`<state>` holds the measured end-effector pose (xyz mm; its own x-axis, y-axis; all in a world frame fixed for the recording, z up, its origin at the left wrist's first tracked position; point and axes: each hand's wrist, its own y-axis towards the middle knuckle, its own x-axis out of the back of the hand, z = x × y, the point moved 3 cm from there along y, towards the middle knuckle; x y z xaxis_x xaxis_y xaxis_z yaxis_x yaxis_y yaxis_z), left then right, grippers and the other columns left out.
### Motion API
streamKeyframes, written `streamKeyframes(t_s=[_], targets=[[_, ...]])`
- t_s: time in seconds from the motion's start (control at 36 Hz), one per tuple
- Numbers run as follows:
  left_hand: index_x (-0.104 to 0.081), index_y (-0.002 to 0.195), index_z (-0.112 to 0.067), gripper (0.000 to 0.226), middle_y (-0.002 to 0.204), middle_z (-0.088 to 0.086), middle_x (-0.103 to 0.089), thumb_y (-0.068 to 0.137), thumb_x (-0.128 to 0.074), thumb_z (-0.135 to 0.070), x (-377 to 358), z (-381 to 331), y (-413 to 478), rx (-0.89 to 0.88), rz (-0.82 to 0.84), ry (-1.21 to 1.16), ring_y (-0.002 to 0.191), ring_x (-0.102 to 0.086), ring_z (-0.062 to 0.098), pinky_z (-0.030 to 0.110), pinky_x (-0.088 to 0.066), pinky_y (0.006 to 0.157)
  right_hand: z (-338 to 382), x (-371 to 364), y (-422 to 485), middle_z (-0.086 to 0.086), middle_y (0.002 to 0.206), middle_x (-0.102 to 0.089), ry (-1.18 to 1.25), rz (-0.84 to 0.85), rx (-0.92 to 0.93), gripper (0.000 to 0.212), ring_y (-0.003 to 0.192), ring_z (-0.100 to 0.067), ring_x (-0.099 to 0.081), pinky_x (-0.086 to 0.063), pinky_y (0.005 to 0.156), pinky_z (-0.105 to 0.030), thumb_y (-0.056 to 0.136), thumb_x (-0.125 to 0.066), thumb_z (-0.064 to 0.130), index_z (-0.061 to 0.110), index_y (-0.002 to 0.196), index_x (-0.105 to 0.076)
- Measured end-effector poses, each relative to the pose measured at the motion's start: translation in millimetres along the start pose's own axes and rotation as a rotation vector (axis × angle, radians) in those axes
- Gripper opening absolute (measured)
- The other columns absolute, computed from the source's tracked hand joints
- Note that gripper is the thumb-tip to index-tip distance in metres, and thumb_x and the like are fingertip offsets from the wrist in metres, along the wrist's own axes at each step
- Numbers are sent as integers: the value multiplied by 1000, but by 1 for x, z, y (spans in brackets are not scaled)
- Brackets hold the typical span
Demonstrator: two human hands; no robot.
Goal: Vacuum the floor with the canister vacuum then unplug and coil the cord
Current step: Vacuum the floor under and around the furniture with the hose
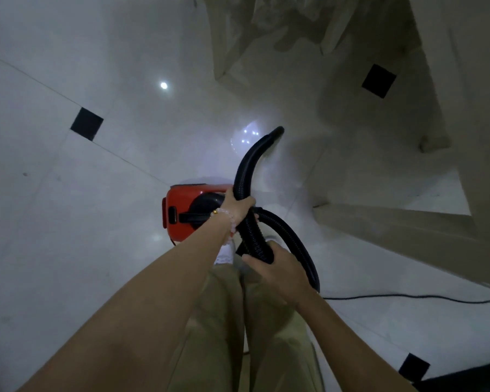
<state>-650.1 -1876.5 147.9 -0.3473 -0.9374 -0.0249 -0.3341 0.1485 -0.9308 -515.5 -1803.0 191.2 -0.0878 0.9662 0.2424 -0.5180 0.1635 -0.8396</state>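
A red canister vacuum (181, 203) with a black top handle sits on the white tiled floor just ahead of my feet. Its black ribbed hose (248, 168) rises from my hands and curves up and right, with the open nozzle end (277, 132) low over the floor. My left hand (236, 206), with a bead bracelet at the wrist, grips the hose higher up, over the canister. My right hand (277, 268) grips the hose lower down, where it loops back to the right. A thin black cord (408, 297) lies on the floor at the right.
A beige sofa or chair base (393, 230) stands close on the right, with a wall and skirting behind it. More pale furniture (252, 38) is ahead. Black inset tiles (87, 123) dot the glossy floor. My legs in khaki trousers are below.
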Motion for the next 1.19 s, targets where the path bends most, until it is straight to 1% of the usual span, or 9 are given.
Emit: streamKeyframes(t_s=[0.08, 0.22, 0.33, 0.42, 0.53, 0.72, 0.94, 1.11, 1.19], targets=[[-36, 130, -18, 46, 82, 15, -54, 90, -57, -10, -3, -3, 17, -16, 60, -6, 64, -59, 23, 36, -59, 61, -1, -1, 15, 4, 93, -68, 0, 8, -15, 45, 88, -18, -63, -52, 86, -43, 75, -61, 62, 26, 102, -63], [-54, 124, -16, 46, 105, 10, -66, 89, -57, -45, 15, -3, 40, 19, 143, -76, 98, -64, 26, 43, -51, 94, 5, 0, 43, 1, 88, -68, 26, -46, 1, 37, 83, -19, -64, -54, 82, -43, 77, -62, 58, 25, 93, -62], [-59, 104, -9, 24, 99, 13, -61, 97, -45, -27, 72, 24, 60, -31, -208, -180, 80, -61, 23, 36, -56, 75, 17, -9, 69, -2, 81, -66, 43, -62, -5, 44, 75, -21, -64, -55, 66, -36, 78, -64, 55, 14, 94, -62], [-60, 108, -13, 22, 104, 16, -64, 91, -50, -22, 127, 60, 69, -106, -456, 128, 96, -62, 33, 43, -52, 90, 25, -20, 92, 2, 70, -59, 24, -90, -4, 30, 58, -10, -56, -41, 50, -21, 86, -64, 42, 12, 86, -57], [-48, 133, -9, 49, 126, 10, -49, 87, -61, -20, 180, 106, 79, -132, -474, 338, 117, -50, 26, 27, -41, 93, 38, -36, 116, 0, 75, -61, 16, -103, 3, 33, 58, -8, -56, -40, 48, -19, 87, -63, 42, 11, 95, -57], [5, 151, -22, 137, 157, 4, -10, 50, -75, -69, 197, 149, 124, -229, -228, 561, 143, -20, 21, 41, -27, 116, 46, -48, 145, -3, 74, -63, 12, -120, -24, 27, 60, -19, -59, -53, 67, -39, 84, -65, 43, 17, 86, -56], [25, 144, -6, 147, 156, 12, 22, 56, -88, -40, 182, 152, 156, -193, -192, 569, 147, 13, 26, 45, -10, 121, 31, -42, 143, -7, 72, -62, -83, -131, -47, 26, 61, -22, -58, -49, 64, -37, 85, -64, 43, 18, 82, -55], [-6, 145, -24, 138, 144, 9, -34, 35, -79, -65, 207, 137, 151, -124, -95, 629, 128, -42, 34, 49, -44, 102, 32, -36, 128, -7, 73, -61, -83, -144, -81, 31, 55, -18, -57, -45, 56, -31, 86, -63, 42, 12, 93, -58], [-23, 147, -16, 107, 151, 8, -33, 61, -76, -53, 193, 119, 134, -451, -211, 967, 139, -32, 29, 44, -26, 116, 39, -35, 122, -8, 72, -62, -47, -152, -91, 30, 54, -17, -56, -44, 53, -30, 86, -64, 40, 12, 92, -59]])
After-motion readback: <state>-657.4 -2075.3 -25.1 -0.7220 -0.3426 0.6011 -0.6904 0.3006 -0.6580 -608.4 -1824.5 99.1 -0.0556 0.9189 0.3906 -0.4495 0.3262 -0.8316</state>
